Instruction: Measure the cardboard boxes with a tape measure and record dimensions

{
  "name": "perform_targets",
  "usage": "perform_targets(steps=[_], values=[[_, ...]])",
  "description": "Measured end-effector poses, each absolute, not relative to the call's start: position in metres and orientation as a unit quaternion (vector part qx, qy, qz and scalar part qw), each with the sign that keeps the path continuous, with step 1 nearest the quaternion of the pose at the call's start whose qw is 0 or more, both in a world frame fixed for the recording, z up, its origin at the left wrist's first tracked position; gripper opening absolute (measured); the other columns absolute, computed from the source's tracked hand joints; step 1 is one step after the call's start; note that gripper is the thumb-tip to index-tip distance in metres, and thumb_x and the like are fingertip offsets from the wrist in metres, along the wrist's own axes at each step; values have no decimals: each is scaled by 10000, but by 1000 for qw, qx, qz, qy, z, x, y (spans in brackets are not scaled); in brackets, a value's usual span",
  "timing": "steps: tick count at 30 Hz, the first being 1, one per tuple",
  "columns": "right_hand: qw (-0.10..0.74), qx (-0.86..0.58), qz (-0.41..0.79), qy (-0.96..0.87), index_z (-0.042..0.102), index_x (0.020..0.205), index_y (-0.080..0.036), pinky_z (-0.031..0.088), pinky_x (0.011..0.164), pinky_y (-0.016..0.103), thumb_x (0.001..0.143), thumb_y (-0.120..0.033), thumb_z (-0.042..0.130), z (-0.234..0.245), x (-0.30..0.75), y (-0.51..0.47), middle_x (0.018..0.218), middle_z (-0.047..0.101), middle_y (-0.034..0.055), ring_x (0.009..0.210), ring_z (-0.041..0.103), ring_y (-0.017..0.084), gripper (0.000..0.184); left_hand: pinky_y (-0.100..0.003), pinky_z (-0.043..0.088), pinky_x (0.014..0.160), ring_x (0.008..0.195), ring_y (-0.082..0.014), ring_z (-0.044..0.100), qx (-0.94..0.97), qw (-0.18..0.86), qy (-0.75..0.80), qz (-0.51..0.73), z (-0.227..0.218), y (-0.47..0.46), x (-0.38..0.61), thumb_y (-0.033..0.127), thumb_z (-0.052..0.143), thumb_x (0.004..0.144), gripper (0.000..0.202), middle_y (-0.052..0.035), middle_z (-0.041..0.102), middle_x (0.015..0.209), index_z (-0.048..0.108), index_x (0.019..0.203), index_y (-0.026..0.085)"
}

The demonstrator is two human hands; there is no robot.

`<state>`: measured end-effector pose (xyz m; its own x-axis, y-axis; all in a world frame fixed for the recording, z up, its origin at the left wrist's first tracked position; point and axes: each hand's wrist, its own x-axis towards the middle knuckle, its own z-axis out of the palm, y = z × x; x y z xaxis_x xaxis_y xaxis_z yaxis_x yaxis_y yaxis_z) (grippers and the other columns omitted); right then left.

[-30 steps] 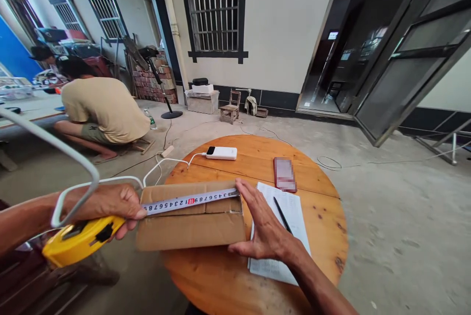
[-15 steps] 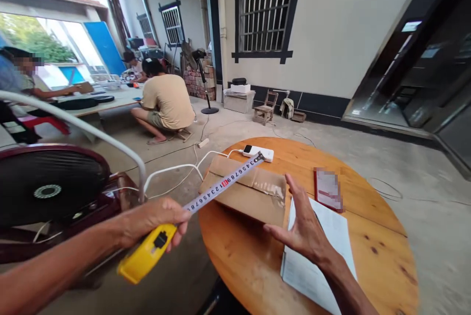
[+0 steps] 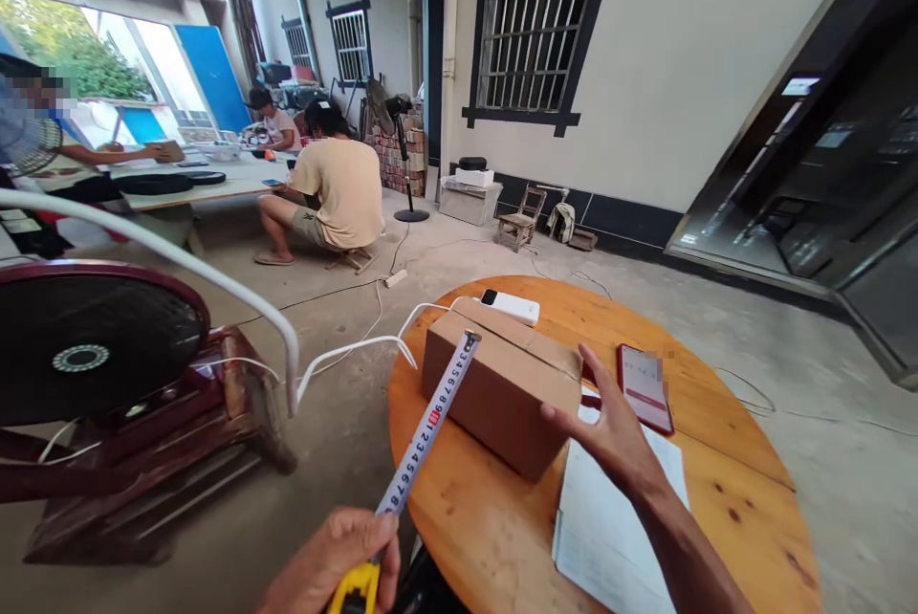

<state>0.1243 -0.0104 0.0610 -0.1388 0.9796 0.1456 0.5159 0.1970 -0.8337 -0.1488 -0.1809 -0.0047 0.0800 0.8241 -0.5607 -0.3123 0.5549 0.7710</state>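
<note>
My left hand (image 3: 351,547) is closed round a yellow tape measure (image 3: 357,590), partly cut off by the lower edge. Its white blade (image 3: 428,427) is pulled out and slants up and away, the metal-hooked tip in front of a brown cardboard box (image 3: 494,404). The box sits on a round wooden table (image 3: 459,523). My right hand (image 3: 609,423) is at the box's right end, thumb over the front face and fingers by the far top corner, gripping it.
White sheets of paper (image 3: 613,528) lie under my right forearm, with a red-edged phone (image 3: 645,389) beyond. A white power bank (image 3: 511,307) with a cable is behind the box. Left stands a large fan (image 3: 93,356); several people sit at a far table (image 3: 236,176).
My left hand has moved down with the tape measure, and the blade slants more steeply. The box has tipped, showing more of its front face, with my right hand still at its right end.
</note>
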Motion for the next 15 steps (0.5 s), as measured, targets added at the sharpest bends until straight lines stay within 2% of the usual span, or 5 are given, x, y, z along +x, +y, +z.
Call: perform_targets(steps=[6, 10, 15], values=[[306, -518, 519, -608, 496, 1289, -199, 430, 951, 466, 717, -569, 628, 80, 133, 24, 1361, 490, 119, 1234, 461, 316, 694, -231, 380, 462, 493, -147, 547, 300, 689, 533, 388, -8, -171, -136, 697, 605, 647, 527, -50, 656, 576, 627, 670, 171], [298, -493, 564, -592, 571, 1204, -218, 456, 891, 459, 739, -552, 615, 77, 133, 26, 1304, 544, 96, 1191, 494, 308, 574, -277, 441, 539, 549, -184, 579, 285, 670, 549, 412, 0, -165, -127, 700, 614, 628, 516, -62, 676, 636, 656, 725, 194], [302, -481, 579, -585, 612, 1159, -226, 453, 860, 442, 754, -550, 591, 72, 136, 26, 1221, 602, 84, 1141, 521, 297, 518, -358, 463, 575, 548, -242, 593, 286, 671, 551, 405, 4, -158, -117, 725, 607, 592, 480, -75, 650, 582, 656, 601, 248]])
